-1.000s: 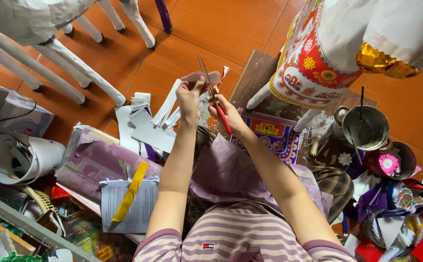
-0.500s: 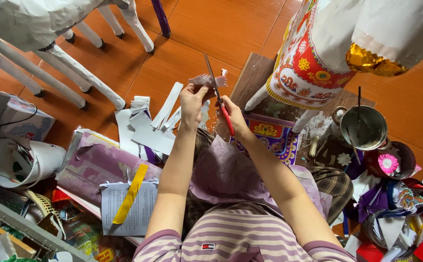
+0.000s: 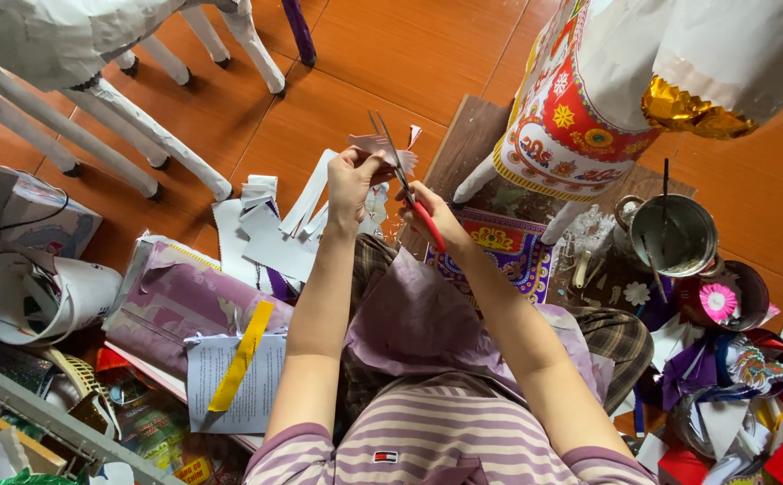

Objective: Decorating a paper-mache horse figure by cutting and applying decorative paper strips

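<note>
Looking down, we see first our striped shirt at the bottom edge and a sheet of pale purple paper (image 3: 409, 323) that lies over our lap. From there our two bare arms go forward over the orange tiled floor (image 3: 409, 54).

Our left hand (image 3: 351, 184) has its fingers pressed together on a small pinkish piece of paper (image 3: 375, 144) and holds it up in the air, above the floor. Our right hand (image 3: 432, 214) is clamped around the red handles of the scissors (image 3: 405, 184). The metal blades stand a little apart and point away from us, and they touch the small paper just beside the left fingers.

Under the left hand, white paper strips (image 3: 270, 224) lie in a loose pile on the floor. Nearer to the left edge we see a purple folder (image 3: 176, 301) with a yellow strip (image 3: 241, 357) on a printed sheet, and a white roll of paper (image 3: 46, 296).

To the right of our right arm lies a coloured patterned sheet (image 3: 499, 247) on a dark wooden board (image 3: 463, 144). Near the right edge stand a metal pot (image 3: 674, 235) with a stick in it and a pink paper flower (image 3: 717, 303).

Farther away, white paper-wrapped legs (image 3: 104, 135) stand on the floor at the top left, and a large paper figure (image 3: 589, 99) in red, white and gold stands at the top right.
</note>
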